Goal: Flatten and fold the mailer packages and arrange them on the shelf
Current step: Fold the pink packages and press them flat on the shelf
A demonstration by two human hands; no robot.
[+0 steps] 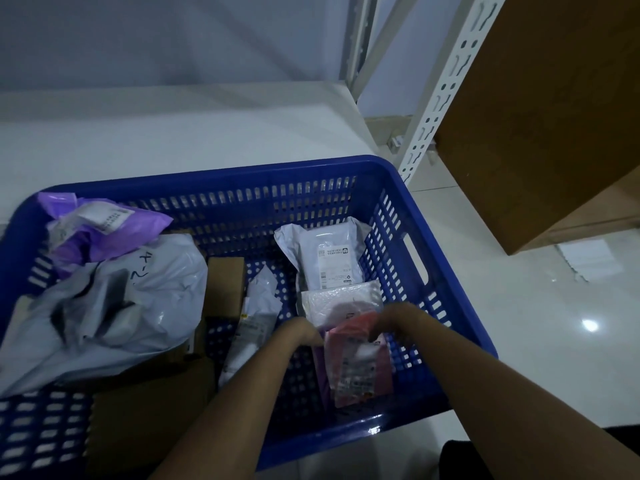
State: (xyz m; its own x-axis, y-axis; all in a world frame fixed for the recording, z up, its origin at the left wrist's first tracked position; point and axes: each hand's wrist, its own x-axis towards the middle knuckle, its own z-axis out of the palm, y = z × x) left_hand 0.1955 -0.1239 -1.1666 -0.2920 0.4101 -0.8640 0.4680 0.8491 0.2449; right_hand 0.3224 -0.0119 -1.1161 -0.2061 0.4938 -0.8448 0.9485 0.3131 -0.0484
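1. Both my hands, left hand (304,332) and right hand (393,323), pinch the pink mailer (360,362) low inside the blue basket (450,292).
2. I should lift it clear, then press it flat before folding.

A shiny white tile floor (519,306) fills the right side (a bright light spot glows on it). A pale wall (138,36) is at the top. A white metal rack post (446,84) stands upper right.
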